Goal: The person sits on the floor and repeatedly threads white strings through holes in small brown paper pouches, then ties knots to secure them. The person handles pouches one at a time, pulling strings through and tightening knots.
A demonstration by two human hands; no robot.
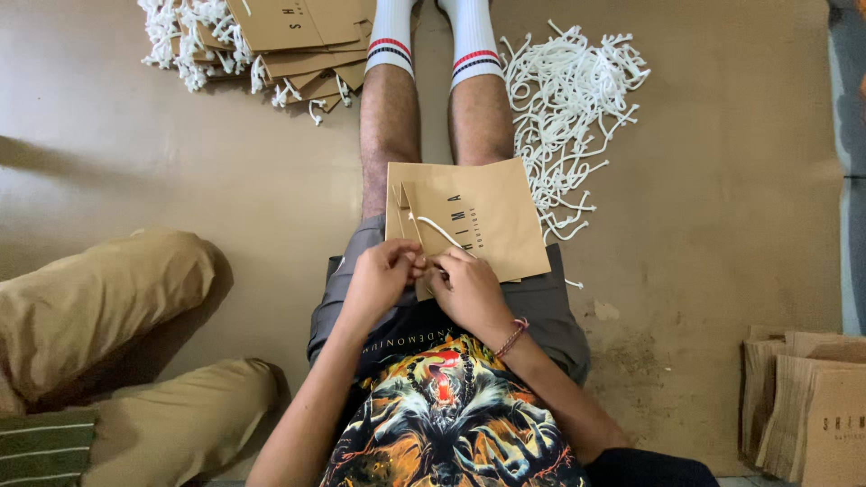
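A person sat on the floor (722, 207) with legs stretched out, a flat brown paper bag (483, 221) resting across the thighs and lap. Both hands met at the bag's near edge: the left hand (379, 275) had its fingertips pinched together on the bag's folded rim, and the right hand (465, 284) (a braided red band at its wrist) was curled close against it, its grip narrow on the end of a white cord (437, 230). The cord ran up from the fingers in a short curve across the face of the bag, lying on the paper. Whether the cord passed through a hole in the bag could not be made out.

To the right of the legs lay a loose heap of white cords (568, 99) on the floor, just beside the shin. Beyond the left leg sat a pile of finished bags (289, 41) with white handles trailing from them. A stack of plain brown bags (807, 401) stood at the far right. Another person's knees in tan trousers (117, 307) showed at the left edge, well apart from the hands.
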